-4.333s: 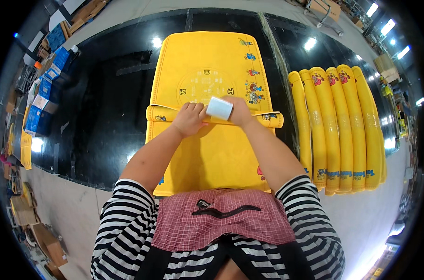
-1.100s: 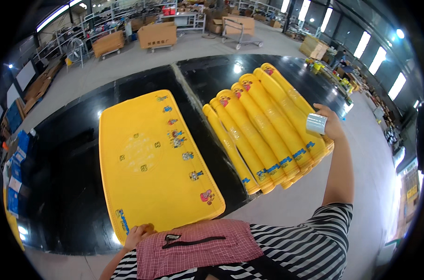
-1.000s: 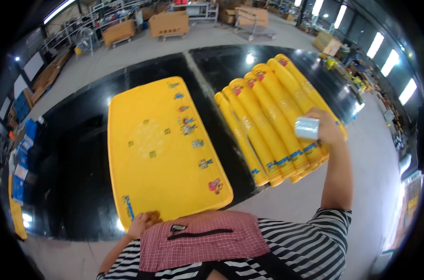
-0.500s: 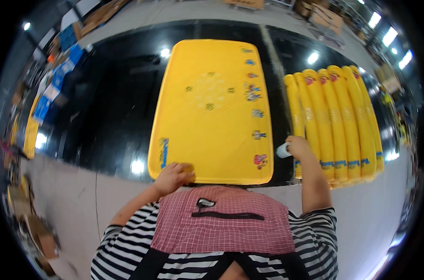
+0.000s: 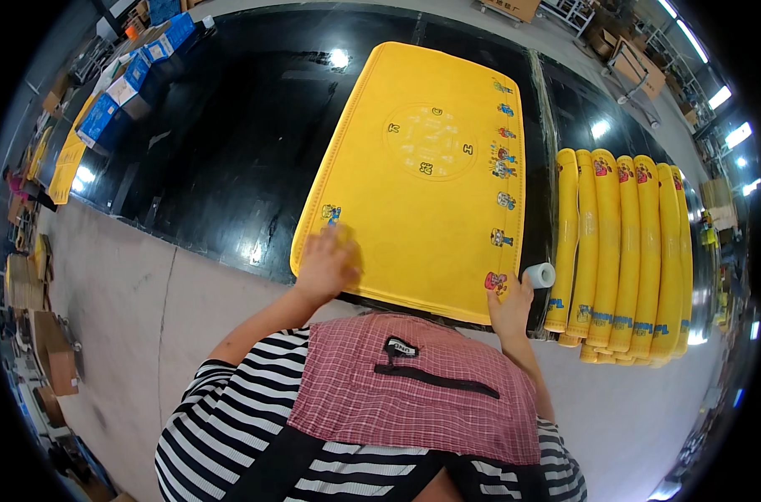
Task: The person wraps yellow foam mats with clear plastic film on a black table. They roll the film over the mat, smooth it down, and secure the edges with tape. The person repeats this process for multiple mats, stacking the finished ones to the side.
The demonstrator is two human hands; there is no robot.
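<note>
Mat: yellow, small multicoloured figures along one edge. Rolled mats: yellow. Tape roll: white. Floor: glossy black. Apron: red check. Sleeves: black-white stripes.

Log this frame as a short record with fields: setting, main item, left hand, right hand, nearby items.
setting: warehouse floor with a glossy black sheet laid on it
main item: large yellow mat spread flat, small cartoon prints along its right edge, round design near the far end
left hand: flat on the mat's near left corner
right hand: at the mat's near right corner, beside a small white roll; grip on it unclear
nearby items: row of rolled yellow mats on the right; blue boxes far left
</note>
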